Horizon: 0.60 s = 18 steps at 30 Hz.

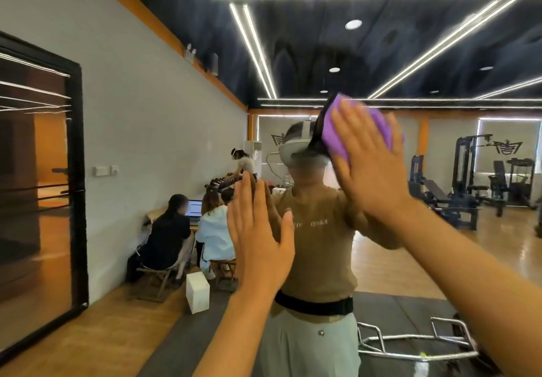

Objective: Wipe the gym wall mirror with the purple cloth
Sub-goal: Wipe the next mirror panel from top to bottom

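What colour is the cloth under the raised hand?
Purple cloth, seen in the head view.

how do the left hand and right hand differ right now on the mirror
The right hand presses the purple cloth flat against the mirror; the left hand has nothing under it. The right hand is raised higher, about level with the reflected headset, while the left hand sits lower, at chest level of the reflection. The right hand tilts leftward; the left hand points nearly straight up. Both have straight fingers, palms toward the glass.
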Each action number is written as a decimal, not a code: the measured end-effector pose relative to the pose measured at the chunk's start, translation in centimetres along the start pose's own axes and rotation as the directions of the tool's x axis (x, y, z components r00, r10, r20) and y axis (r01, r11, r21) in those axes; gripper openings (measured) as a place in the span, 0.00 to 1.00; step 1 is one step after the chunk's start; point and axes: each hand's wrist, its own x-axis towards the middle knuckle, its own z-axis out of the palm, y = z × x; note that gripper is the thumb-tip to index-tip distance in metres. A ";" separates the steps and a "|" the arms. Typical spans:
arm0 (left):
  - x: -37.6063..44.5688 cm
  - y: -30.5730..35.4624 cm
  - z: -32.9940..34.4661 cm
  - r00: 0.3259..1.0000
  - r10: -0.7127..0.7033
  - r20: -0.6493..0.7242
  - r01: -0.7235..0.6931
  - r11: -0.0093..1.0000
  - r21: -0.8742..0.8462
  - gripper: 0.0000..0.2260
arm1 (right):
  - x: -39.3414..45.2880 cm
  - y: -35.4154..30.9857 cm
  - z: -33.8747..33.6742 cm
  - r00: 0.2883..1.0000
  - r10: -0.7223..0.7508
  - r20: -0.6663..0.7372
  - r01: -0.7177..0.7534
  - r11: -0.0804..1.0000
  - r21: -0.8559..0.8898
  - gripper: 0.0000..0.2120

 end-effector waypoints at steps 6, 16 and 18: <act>0.4 1.1 1.9 0.998 0.041 -0.037 -0.041 0.999 0.007 0.29 | 6.7 1.1 -1.3 0.947 0.294 -0.130 -0.285 0.955 0.083 0.28; 0.4 1.5 3.3 0.997 0.022 -0.070 -0.021 1.000 0.009 0.32 | -11.8 -2.2 1.3 0.989 0.144 0.044 -0.144 0.990 0.006 0.29; 0.4 1.6 3.5 0.998 0.016 -0.068 -0.015 1.000 0.027 0.33 | -11.3 -1.6 1.1 0.992 0.110 0.060 -0.110 0.994 -0.004 0.29</act>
